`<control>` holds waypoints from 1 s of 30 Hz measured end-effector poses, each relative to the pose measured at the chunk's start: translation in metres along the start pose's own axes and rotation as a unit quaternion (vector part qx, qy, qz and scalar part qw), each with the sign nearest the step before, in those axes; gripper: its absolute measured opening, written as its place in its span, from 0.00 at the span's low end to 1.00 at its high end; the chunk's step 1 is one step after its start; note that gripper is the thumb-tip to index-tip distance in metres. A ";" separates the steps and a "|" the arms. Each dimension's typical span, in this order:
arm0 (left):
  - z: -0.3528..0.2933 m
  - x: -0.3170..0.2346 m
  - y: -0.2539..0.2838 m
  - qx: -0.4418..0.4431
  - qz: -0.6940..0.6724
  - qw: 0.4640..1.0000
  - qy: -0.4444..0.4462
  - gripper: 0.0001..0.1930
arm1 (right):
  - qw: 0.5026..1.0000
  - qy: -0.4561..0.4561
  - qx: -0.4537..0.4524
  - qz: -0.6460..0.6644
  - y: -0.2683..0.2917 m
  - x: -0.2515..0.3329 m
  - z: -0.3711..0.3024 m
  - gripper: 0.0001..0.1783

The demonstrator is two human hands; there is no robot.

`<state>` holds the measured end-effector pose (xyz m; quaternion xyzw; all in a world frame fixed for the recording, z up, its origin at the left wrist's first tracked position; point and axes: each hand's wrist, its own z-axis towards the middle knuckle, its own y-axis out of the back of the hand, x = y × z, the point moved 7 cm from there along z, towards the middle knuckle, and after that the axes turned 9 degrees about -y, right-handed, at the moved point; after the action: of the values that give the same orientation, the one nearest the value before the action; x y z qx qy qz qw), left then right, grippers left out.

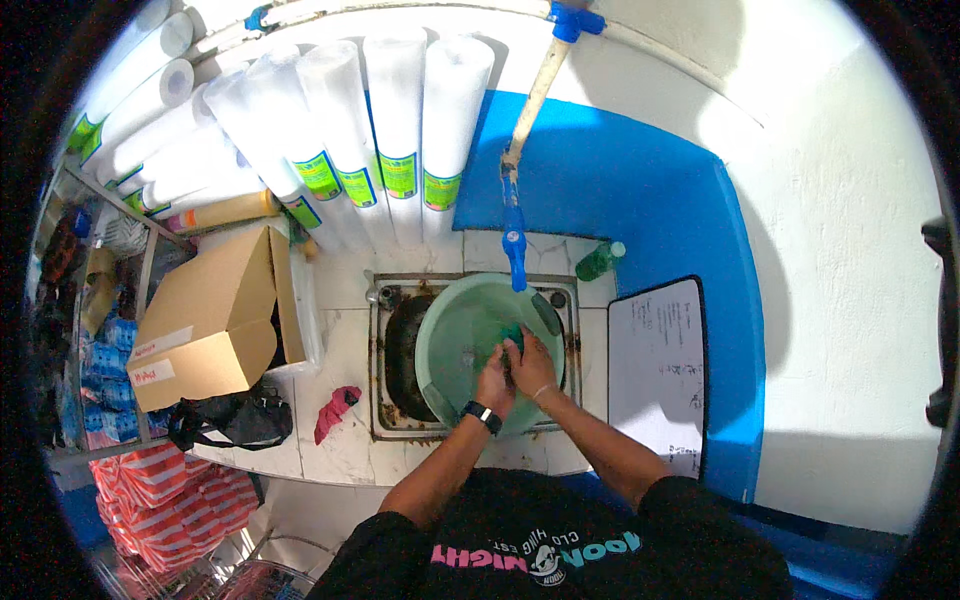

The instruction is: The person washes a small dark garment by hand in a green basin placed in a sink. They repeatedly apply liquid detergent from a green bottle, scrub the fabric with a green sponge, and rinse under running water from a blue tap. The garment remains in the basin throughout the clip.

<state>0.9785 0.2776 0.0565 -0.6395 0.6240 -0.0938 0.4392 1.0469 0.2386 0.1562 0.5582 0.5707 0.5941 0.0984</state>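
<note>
A pale green round basin (428,345) with water in it stands in the sink. Inside it, my left hand (494,385) and my right hand (531,366) are pressed together, fingers curled. A small dark green thing (513,332) pokes out between the fingertips; whether it is cloth or a sponge I cannot tell. Both hands are closed round it, though the left fingers are partly hidden. A dark flat piece (546,314) lies against the basin's far right wall. Above the far rim hangs a blue tap (514,245).
The stained metal sink (400,428) is set in a tiled counter. A green bottle (597,262) stands behind it, a whiteboard (655,380) to the right. Leftward are a crumpled magenta cloth (337,414), a black bag (240,418), a cardboard box (210,310) and several white rolls (395,120).
</note>
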 end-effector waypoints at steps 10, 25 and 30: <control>-0.007 -0.003 -0.005 -0.040 0.071 0.997 -0.003 0.19 | 0.998 0.058 -0.040 0.001 -0.006 -0.005 -0.003 0.34; -0.008 0.006 -0.006 0.066 -0.091 0.993 0.039 0.16 | 0.996 0.065 0.060 -0.003 -0.007 0.007 -0.006 0.33; -0.006 -0.004 -0.014 0.110 -0.089 0.990 0.012 0.21 | 0.999 0.038 -0.008 -0.006 0.001 -0.004 -0.002 0.34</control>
<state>0.9838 0.2762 0.0715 -0.6391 0.5557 -0.2080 0.4895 1.0476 0.2347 0.1555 0.5310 0.5723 0.6191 0.0849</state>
